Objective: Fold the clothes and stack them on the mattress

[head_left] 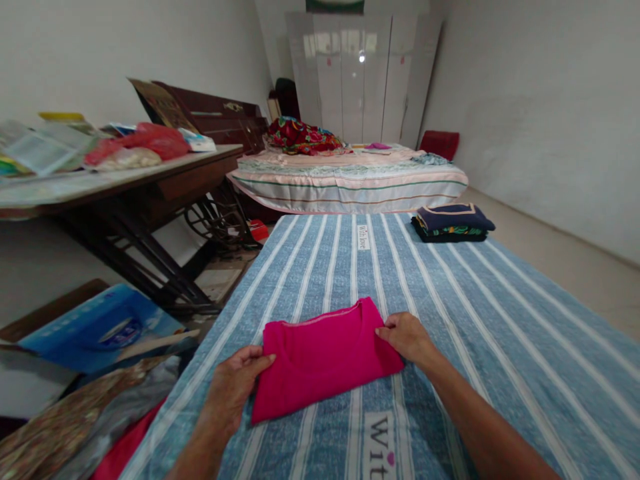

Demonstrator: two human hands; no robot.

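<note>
A folded magenta garment (pixel 323 357) lies on a blue-and-white striped bed sheet (pixel 480 313) right in front of me. My left hand (pixel 235 383) grips its left edge, fingers curled around the fabric. My right hand (pixel 407 337) pinches the garment's right edge, fingers closed on the cloth. The garment's neckline faces away from me.
A stack of folded dark clothes (pixel 453 223) sits at the far right of the sheet. Beyond it stands a second bed (pixel 350 180) with a colourful heap. To the left are a cluttered table (pixel 125 177), a blue box (pixel 100 327) and fabrics on the floor.
</note>
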